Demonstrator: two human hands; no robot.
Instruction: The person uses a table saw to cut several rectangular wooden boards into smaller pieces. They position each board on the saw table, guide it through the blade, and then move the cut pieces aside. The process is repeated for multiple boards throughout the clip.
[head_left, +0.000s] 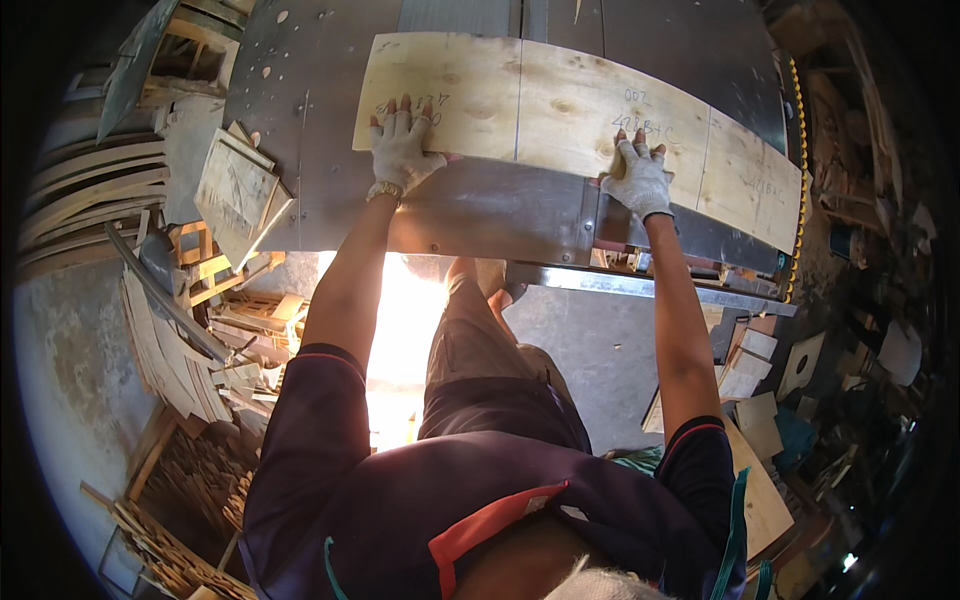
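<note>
A long, pale plywood board (575, 100) lies flat across the dark metal machine table (450, 215), with dark lines dividing it and handwriting on its face. Both my hands wear fingerless light gloves. My left hand (402, 152) presses on the board's left part, fingers stretched out and spread, near its front edge. Farther right, my right hand (638, 178) rests over the same front edge, fingertips extended onto the wood. Neither hand wraps round the board. What lies beneath the plywood is hidden.
A yellow chain-like strip (800, 180) runs along the table's right side. Smaller wood panels (238, 190) lean on the table's left. A metal rail (650, 285) lines the front edge. Wood scraps (200, 500) fill the lower left; offcuts (750, 360) lie right. Bright sunlight hits the floor.
</note>
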